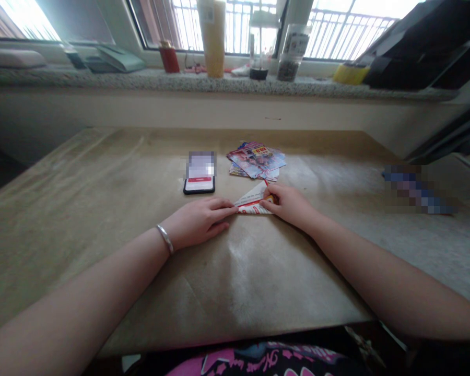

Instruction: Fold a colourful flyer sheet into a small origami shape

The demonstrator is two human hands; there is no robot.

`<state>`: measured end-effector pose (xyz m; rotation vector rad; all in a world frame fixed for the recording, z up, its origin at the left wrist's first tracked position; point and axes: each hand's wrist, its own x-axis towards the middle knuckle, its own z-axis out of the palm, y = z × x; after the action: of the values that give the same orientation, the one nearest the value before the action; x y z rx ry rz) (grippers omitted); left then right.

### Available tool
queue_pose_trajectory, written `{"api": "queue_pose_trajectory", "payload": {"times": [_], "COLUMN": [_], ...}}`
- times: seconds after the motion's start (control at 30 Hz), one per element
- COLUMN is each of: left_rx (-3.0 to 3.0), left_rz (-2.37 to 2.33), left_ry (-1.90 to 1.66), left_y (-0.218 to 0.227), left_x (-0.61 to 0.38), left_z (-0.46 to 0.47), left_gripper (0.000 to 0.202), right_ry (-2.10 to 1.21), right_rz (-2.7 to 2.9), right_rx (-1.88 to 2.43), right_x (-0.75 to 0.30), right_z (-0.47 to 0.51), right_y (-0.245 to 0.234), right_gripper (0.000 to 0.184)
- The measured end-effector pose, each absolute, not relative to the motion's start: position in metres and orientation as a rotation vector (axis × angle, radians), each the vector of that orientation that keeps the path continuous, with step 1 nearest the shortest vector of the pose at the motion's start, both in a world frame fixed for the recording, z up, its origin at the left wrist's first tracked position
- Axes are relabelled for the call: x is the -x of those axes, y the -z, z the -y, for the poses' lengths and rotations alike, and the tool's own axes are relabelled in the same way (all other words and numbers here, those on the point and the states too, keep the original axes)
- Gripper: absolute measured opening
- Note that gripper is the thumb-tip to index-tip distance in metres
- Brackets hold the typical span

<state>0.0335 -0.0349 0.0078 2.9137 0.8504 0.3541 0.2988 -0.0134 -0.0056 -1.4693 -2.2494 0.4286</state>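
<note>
Evidently the paper work sits at the middle of the pale, beige tabletop [250, 297], where a small folded piece of white paper with red bands and print [251, 201] lies between both hands. The left hand [198, 219] rests palm down, its fingers stretched out and close together, the tips touching the paper's pointed left end without gripping it; the thumb sits a little apart on the near side. The right hand [292, 204] has its fingers bent in on the paper's right end, pinching it with hardly any gap.

A smooth silver bangle [164, 239] circles the left wrist. Just beyond the paper lies a fanned stack of colourful printed leaflets [256, 159], and to their left a black-edged phone with a lit, partly blurred screen [199, 185]. Well to the right is a blurred bluish flat item [415, 193]. Farther off, a speckled stone windowsill [121, 78] carries a tall yellow container [213, 39].
</note>
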Motion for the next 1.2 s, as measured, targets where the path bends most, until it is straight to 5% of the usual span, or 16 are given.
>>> {"api": "queue_pose_trajectory", "payload": {"times": [0.63, 0.93, 1.2], "left_rx": [-2.913, -2.905, -2.922], "left_rz": [-0.745, -0.728, -0.680], "left_ry": [-0.224, -0.192, -0.225], "left_y": [-0.008, -0.009, -0.009], "left_x": [-0.035, -0.036, -0.037], "left_z": [0.039, 0.040, 0.040], "left_gripper": [0.048, 0.054, 0.052], "right_ry": [-0.572, 0.256, 0.179], "right_rz": [2.388, 2.649, 2.625], "right_rx": [1.610, 1.354, 1.350], "right_x": [-0.317, -0.298, -0.266], "right_z": [0.018, 0.037, 0.047], "right_y": [-0.009, -0.019, -0.011], "right_gripper": [0.011, 0.025, 0.027]}}
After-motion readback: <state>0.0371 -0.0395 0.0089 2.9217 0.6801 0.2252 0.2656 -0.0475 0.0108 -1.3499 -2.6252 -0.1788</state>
